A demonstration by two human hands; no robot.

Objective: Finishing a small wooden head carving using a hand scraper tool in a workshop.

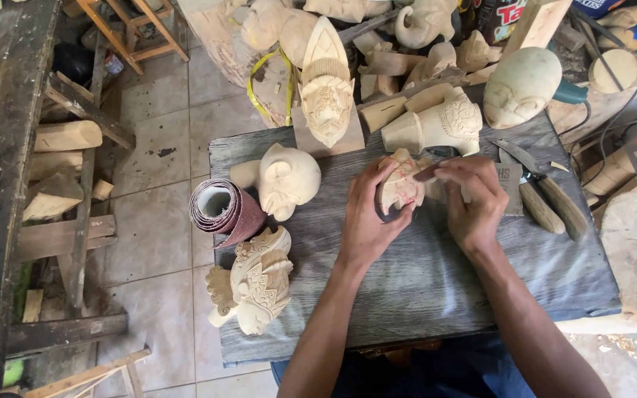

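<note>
My left hand [366,214] grips a small pale wooden carving [401,186] with red pencil lines on it, held upright on the grey wooden board [422,287]. My right hand [473,199] is closed on a thin carving tool [427,172] whose tip rests on the top of the carving. Both hands meet over the middle of the board.
Other pale carvings lie on the board: a round-headed figure [283,178], an ornate figure [256,280] and a carved piece [440,124]. A sandpaper roll [224,211] lies at the left. Wood-handled knives [547,199] lie to the right. More carvings crowd the back. Tiled floor [156,221] lies left.
</note>
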